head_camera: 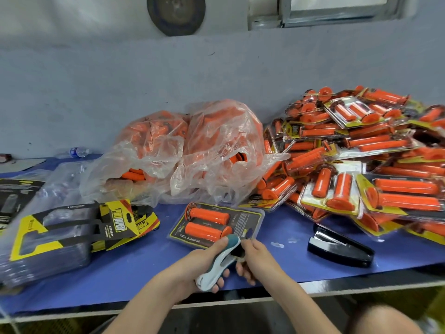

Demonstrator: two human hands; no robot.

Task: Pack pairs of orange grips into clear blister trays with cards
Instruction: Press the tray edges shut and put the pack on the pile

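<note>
Grey painted wall (96,80) behind, with a dark round disc (175,13) hung high and a metal window frame (337,18) cut off by the upper edge. Below it, a blue-covered worktop (144,273), seen from the head camera.

Near the front edge, one blister tray (261,212) lying flat, holding two orange grips (207,221) side by side over a black-and-yellow card (243,222). "FULL DIAMOND" legible along its near edge; finer print on the right too small to read. At the left, a stack of empty clear trays with cards (48,239), top card reading "PRO TAPER" and "SYNERGY", smaller lines beneath blurred.

Left hand (199,266) clenched round a white-and-teal stapler (216,266), thumb on top, nose at the tray's near right corner. Right hand (257,259) just beside, fingers (242,270) curled at that nose. Impossible to tell whether pinching stapler, tray corner or nothing, the contact being hidden.

Behind the tray, two clear plastic bags (192,150) of loose grips, clouded by wrinkled film. At the right, a heap of finished packs (361,153) running off the frame edge, with a black stapler (342,249) lying before it. Far left, a water bottle (77,151) on its side, label unreadable.
</note>
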